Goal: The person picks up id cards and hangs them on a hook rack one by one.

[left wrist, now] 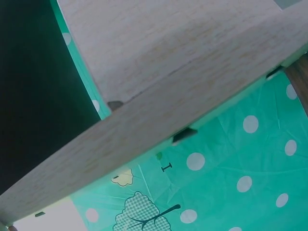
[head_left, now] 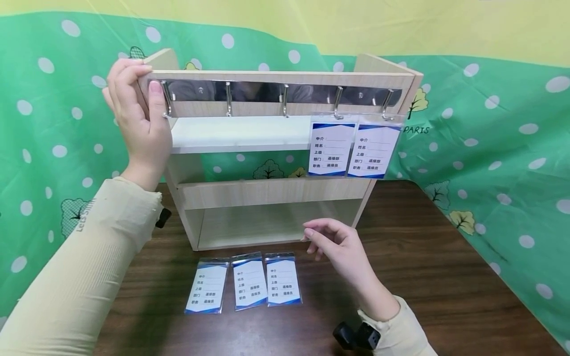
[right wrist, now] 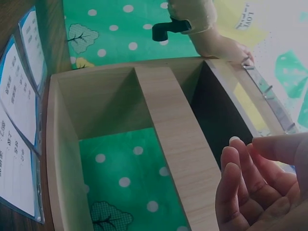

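At upper left corner, grips shelf (head_left: 269,193) with left hand (head_left: 144,131); near three badges (head_left: 250,283), holds right hand (head_left: 344,251) loosely curled, empty.

Clock centred on shelf unit (head_left: 267,194), standing on table (head_left: 445,277). 12 o'clock: hook rail (head_left: 257,92). 3: two hung name badges (head_left: 331,148). 5: right hand (head_left: 340,247). 6–7: three tabletop name badges (head_left: 250,283). 10: left hand (head_left: 140,111).

Green backdrop (head_left: 485,160) with white dots (head_left: 492,101), printed trees (head_left: 463,221), "PARIS" lettering (head_left: 416,130), yellow band (head_left: 401,27) above, dark wooden table (head_left: 445,287)
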Action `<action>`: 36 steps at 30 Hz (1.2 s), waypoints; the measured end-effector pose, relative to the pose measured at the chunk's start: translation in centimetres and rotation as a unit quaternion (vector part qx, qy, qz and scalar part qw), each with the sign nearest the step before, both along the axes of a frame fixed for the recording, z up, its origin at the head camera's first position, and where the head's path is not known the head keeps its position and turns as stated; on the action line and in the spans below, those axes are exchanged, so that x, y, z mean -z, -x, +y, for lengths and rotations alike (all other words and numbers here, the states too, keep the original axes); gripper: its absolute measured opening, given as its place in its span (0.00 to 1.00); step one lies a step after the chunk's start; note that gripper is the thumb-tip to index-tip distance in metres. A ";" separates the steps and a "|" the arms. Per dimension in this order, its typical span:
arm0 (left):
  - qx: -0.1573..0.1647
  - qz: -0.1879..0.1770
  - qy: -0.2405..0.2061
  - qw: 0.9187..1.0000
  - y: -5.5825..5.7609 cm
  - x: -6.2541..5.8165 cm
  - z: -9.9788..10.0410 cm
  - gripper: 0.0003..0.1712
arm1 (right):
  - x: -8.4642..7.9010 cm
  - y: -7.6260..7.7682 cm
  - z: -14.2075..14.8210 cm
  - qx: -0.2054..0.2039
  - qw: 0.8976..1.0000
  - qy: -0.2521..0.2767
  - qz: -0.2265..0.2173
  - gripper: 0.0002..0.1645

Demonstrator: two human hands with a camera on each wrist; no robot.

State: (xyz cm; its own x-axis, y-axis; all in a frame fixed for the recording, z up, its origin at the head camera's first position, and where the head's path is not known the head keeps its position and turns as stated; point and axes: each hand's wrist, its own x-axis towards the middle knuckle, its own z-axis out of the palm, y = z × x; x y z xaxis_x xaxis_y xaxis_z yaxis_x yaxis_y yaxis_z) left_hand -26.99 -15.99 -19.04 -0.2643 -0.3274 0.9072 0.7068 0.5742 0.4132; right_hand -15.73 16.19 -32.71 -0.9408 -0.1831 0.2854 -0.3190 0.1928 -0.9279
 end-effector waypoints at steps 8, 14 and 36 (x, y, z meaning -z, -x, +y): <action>0.003 0.009 0.002 1.000 0.5 0.1 -0.2 0.15 | 0.4 0.2 -0.2 -0.008 1.000 0.000 -0.021 0.12; 0.002 0.008 0.002 1.000 0.5 0.2 -0.3 0.15 | 0.6 0.2 -0.5 -0.009 1.000 -0.004 -0.029 0.12; 0.001 0.002 0.000 1.000 0.5 0.2 -0.2 0.15 | 3.3 1.7 -0.9 0.004 0.995 -0.072 -0.074 0.13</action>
State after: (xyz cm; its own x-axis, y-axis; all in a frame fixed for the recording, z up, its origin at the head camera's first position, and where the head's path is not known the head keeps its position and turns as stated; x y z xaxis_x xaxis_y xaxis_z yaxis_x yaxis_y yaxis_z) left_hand -27.52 -16.20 -19.26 -0.2615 -0.3275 0.9080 0.7097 0.5723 0.4108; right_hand -17.38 15.29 -36.00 -0.9722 -0.2039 0.1152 -0.1791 0.3301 -0.9268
